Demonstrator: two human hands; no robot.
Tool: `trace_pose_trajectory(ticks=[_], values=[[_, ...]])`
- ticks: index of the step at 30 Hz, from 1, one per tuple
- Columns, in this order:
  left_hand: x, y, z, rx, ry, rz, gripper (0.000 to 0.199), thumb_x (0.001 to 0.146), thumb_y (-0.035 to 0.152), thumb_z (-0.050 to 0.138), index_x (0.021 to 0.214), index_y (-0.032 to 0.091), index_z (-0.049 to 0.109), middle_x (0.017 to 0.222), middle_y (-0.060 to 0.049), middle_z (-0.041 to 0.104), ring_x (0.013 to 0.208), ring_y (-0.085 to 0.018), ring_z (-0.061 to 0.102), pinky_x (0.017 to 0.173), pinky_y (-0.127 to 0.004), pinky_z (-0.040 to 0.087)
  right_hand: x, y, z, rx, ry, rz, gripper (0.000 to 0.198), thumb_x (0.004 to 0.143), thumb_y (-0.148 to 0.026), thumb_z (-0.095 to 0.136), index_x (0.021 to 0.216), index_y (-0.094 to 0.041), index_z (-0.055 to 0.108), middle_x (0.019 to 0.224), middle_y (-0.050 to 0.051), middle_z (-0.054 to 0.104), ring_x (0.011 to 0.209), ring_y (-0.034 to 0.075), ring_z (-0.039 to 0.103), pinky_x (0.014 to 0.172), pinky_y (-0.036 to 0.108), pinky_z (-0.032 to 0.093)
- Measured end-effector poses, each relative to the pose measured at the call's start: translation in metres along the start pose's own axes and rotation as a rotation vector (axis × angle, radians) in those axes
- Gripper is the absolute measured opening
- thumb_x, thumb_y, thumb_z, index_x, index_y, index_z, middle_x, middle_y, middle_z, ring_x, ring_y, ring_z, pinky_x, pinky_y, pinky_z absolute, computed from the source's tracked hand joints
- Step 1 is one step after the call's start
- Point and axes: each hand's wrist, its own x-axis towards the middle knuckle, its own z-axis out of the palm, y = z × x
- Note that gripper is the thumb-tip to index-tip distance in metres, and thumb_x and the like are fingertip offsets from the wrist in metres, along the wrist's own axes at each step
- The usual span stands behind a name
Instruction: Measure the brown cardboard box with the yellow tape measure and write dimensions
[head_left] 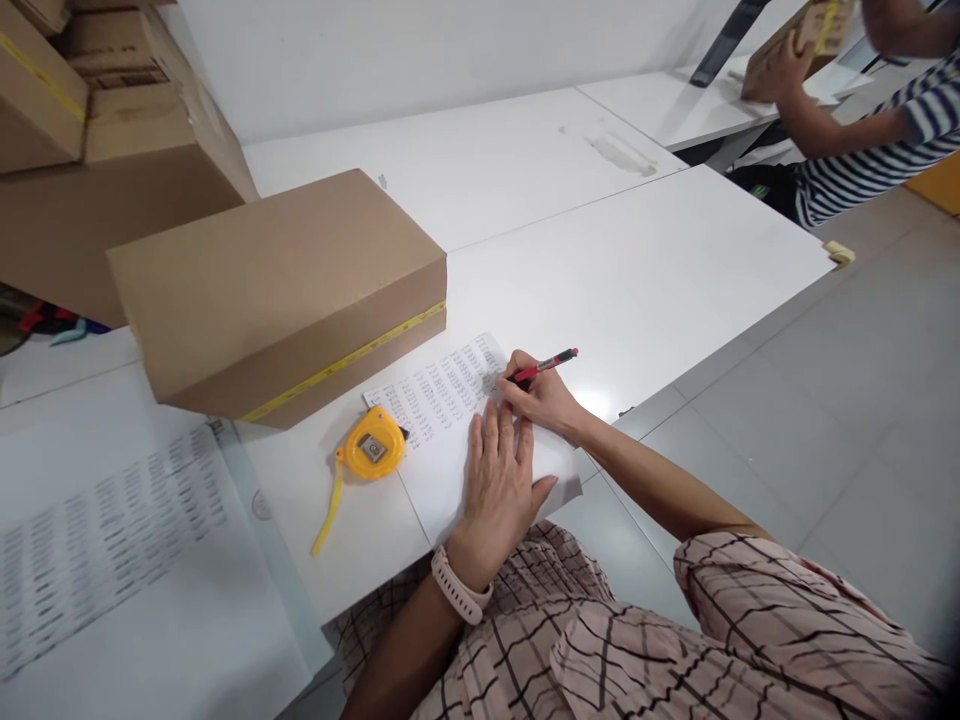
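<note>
My right hand (541, 398) is closed around a red and black pen (546, 366), its tip down at the upper right of a sheet of paper (442, 480). Rows of handwritten figures cover the sheet's upper part. Flat on the same paper lies my left hand (499, 470), fingers stretched out beside the right hand and holding nothing. Just left of the sheet rests a yellow tape measure (373, 445) with a short end of tape sticking out. Behind it sits a brown cardboard box (285, 290) with yellow tape along its side.
More cardboard boxes (135, 130) are stacked at the back left. A larger sheet with printed or written rows (112, 540) lies at the near left. At the far right, a person in a striped shirt (885, 145) holds another box (799, 50). The white table's edge runs along the right.
</note>
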Motion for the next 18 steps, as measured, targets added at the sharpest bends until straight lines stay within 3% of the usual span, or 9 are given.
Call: trace_pose_trajectory(ticks=[18], values=[[0.0005, 0.0004, -0.0004, 0.014, 0.004, 0.002, 0.084, 0.095, 0.054, 0.060, 0.156, 0.002, 0.035, 0.163, -0.027, 0.030, 0.154, -0.042, 0.022, 0.125, -0.058, 0.024, 0.0012, 0.0009, -0.0008, -0.021, 0.029, -0.016, 0.019, 0.082, -0.024, 0.061, 0.071, -0.022, 0.046, 0.062, -0.006, 0.041, 0.057, 0.010, 0.038, 0.055, 0.028, 0.031]])
